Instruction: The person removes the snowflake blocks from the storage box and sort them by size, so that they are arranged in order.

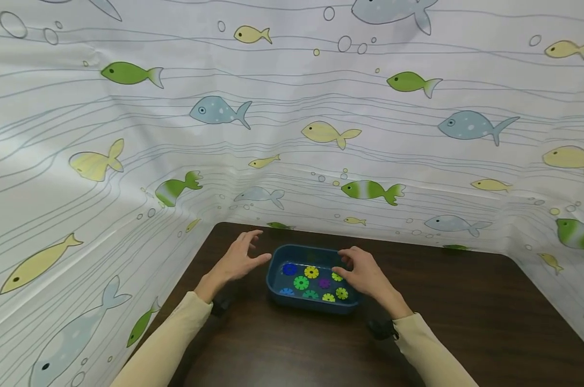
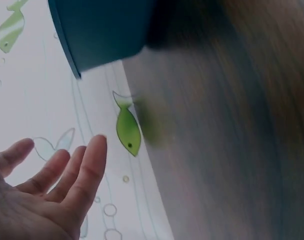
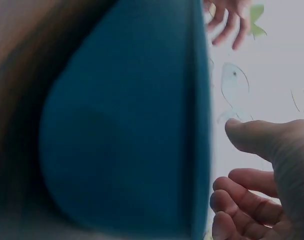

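Note:
A dark blue plastic tub [image 1: 313,307] stands on the table, holding several notched, flower-shaped plastic discs. Among them are a dark blue disc [image 1: 289,273], a green disc [image 1: 297,286], a yellow disc [image 1: 311,267] and a purple disc [image 1: 324,279]. My left hand [image 1: 236,259] hovers just off the tub's left end, fingers spread and nothing held. In the left wrist view its palm is bare, below the tub [image 2: 99,35]. Over the tub's right end is my right hand [image 1: 365,273], fingers loosely bent and holding nothing, overlapping the rim and a yellow-green disc [image 1: 337,276].
The dark brown wooden table [image 1: 446,301] extends to the right of the tub and in front of it. A white sheet [image 1: 282,97] printed with fish rises behind the table and along its left side. Dark wrist bands sit at both cuffs.

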A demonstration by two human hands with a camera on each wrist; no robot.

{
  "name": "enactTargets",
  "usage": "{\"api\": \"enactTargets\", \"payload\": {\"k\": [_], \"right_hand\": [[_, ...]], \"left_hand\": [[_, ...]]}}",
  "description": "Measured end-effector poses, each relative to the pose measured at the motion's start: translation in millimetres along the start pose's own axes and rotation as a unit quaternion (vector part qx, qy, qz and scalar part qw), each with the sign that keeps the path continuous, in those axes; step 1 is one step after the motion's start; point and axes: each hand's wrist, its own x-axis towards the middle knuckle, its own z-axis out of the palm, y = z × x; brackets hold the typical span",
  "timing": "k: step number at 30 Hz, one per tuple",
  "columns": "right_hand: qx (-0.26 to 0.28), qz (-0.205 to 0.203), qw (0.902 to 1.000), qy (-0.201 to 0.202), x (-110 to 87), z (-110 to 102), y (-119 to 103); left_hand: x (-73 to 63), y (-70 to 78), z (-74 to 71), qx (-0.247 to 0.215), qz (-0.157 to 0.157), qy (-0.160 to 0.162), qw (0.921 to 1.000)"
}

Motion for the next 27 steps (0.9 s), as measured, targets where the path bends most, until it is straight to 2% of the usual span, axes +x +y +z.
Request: {"api": "enactTargets", "payload": {"k": [7, 10, 17, 24, 25, 27], "right_hand": [[0.023, -0.028, 0.9977, -0.058, 9.7, 29, -17], [0.027, -0.037, 0.9962, -0.074, 15.0, 41, -22], [0.028, -0.044, 0.9922, -0.114, 24.8, 62, -32], [0.002, -0.047, 0.9889, -0.141, 34.3, 73, -38], [-0.005, -0.058, 0.9885, -0.139, 35.7, 77, -33], [-0.011, -0.055, 0.988, -0.144, 37.8, 79, -34]], "left_hand": [[-8.1, 11.5, 10.2, -0.005, -0.03, -0.089, 0.9956], [-10.5, 13.4, 16.6, -0.008, -0.03, -0.114, 0.993], [-14.5, 15.0, 26.7, -0.028, -0.036, -0.132, 0.9903], [-14.4, 15.7, 32.6, -0.02, -0.029, -0.141, 0.9894], [-14.1, 15.5, 33.2, -0.018, -0.028, -0.141, 0.9895], [-13.6, 15.2, 33.9, -0.017, -0.026, -0.142, 0.9894]]}}
